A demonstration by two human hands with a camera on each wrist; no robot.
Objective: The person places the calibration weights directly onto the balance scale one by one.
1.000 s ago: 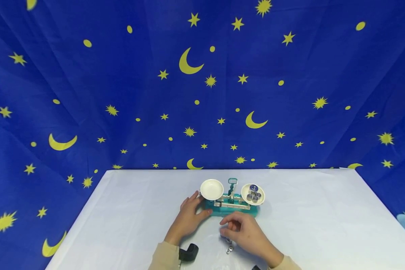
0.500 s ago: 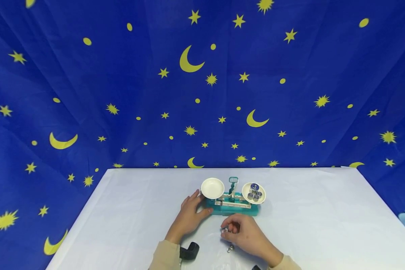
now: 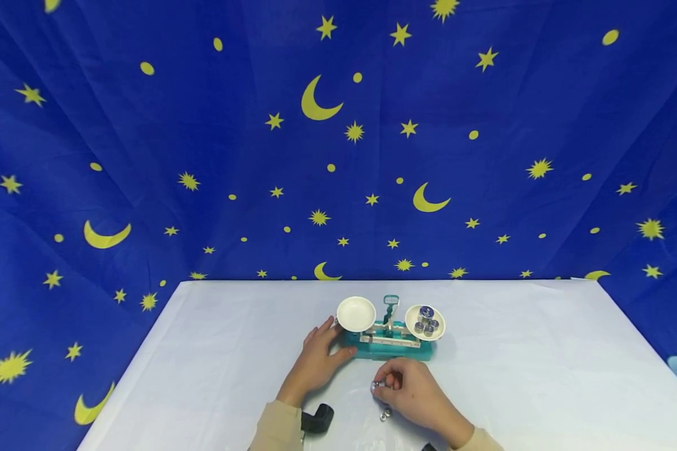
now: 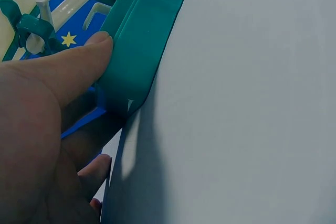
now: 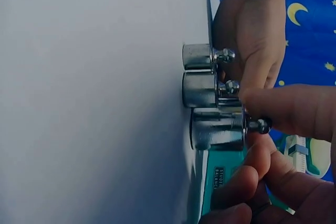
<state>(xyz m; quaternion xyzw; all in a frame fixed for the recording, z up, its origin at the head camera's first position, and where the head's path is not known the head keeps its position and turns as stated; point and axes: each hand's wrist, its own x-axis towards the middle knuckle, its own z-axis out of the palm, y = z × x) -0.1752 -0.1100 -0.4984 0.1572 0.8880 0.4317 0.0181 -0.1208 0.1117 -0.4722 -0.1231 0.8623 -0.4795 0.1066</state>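
A green balance scale with two white pans stands on the table in the head view. My left hand holds the left end of its base. In the left wrist view the thumb presses the base, and the other fingers are partly hidden. With thumb and fingertips my right hand pinches the knob of a silver balance weight in front of the scale. Whether that weight touches the table I cannot tell. Beside it stand two smaller weights, a middle one and a smaller one.
Several silver weights sit in the right pan; the left pan holds nothing. A black wrist mount shows by the left sleeve. Behind the white table hangs a blue star-and-moon cloth.
My right fingers have closed on the weight, which now shows between the fingertips and sits slightly away from the two smaller ones. The left hand has stayed on the scale base.
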